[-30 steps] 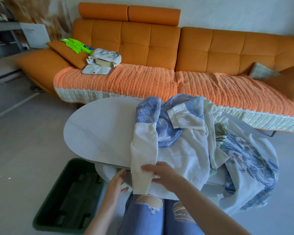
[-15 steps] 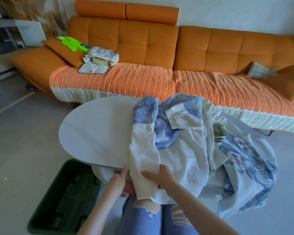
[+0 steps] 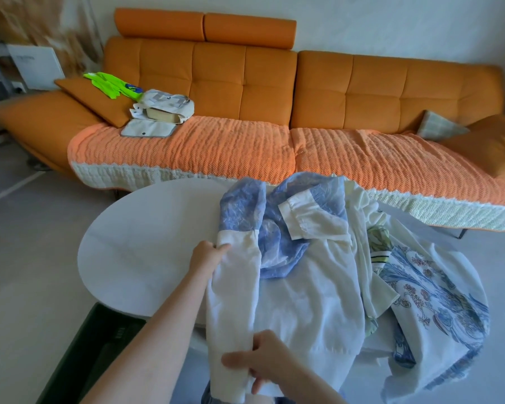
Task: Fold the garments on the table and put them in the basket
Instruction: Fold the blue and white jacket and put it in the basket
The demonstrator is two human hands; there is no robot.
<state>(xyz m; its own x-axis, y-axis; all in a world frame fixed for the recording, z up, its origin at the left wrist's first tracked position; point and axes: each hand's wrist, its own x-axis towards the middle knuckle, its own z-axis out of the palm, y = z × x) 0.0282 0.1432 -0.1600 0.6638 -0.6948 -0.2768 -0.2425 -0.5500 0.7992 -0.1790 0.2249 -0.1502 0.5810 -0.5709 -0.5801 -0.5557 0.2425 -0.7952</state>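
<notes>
A white and blue shirt (image 3: 309, 275) lies crumpled on the right half of the white oval table (image 3: 146, 246). My left hand (image 3: 207, 255) grips the shirt's white sleeve near where the blue fabric starts. My right hand (image 3: 260, 365) pinches the same sleeve lower down, at the table's near edge. A white garment with a blue floral print (image 3: 438, 298) hangs over the table's right side. The dark green basket (image 3: 99, 354) stands on the floor at the lower left, partly behind my left forearm.
An orange sofa (image 3: 274, 91) with an orange throw runs along the far side of the table. On its left seat lie a bright green item (image 3: 111, 83) and a white bag (image 3: 164, 106). Grey floor spreads to the left.
My left hand has moved from the sleeve's lower end up along the sleeve to the blue part. My right hand has stayed on the sleeve's lower end. The view has shifted closer.
</notes>
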